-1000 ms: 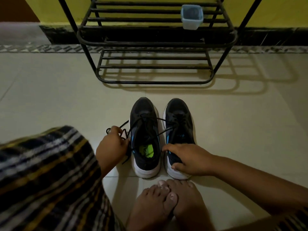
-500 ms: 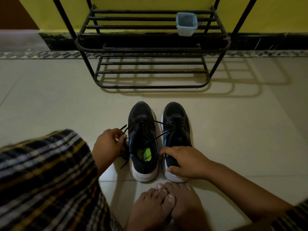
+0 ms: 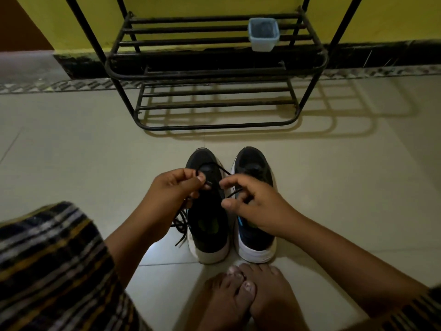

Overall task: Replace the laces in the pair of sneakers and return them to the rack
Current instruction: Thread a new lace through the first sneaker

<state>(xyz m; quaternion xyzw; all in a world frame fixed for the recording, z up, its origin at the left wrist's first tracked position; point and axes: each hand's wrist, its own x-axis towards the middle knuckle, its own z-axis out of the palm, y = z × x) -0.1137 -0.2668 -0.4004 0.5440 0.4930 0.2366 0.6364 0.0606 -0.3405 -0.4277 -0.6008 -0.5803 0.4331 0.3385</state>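
The pale tiled floor [image 3: 83, 151] carries everything here, and against the yellow wall stands the black metal-bar shoe rack [image 3: 214, 75], its two lower tiers bare of shoes, so that is surely where the pair is meant to go back. A small pale-blue square plastic tub [image 3: 263, 34] sits on the upper of those tiers, off to the right, out of the way of the lower shelf.

In front of the rack, the pair of black sneakers with white soles stands side by side on the floor, toes toward the rack, heels toward the person's bare feet [image 3: 248, 292], close enough to work on without leaning. The left sneaker [image 3: 207, 225] is the one being laced; the right sneaker [image 3: 256, 237] waits just beside it.

Both hands are over the left shoe's tongue. The left hand [image 3: 171, 189] has fingers curled, thumb and forefinger pinching the thin black lace [image 3: 214, 166], with slack trailing down beside the shoe. The right hand [image 3: 250, 201] pinches the other strand, fingers bent. Held taut between them like that, I'd judge they are tightening or starting a knot.
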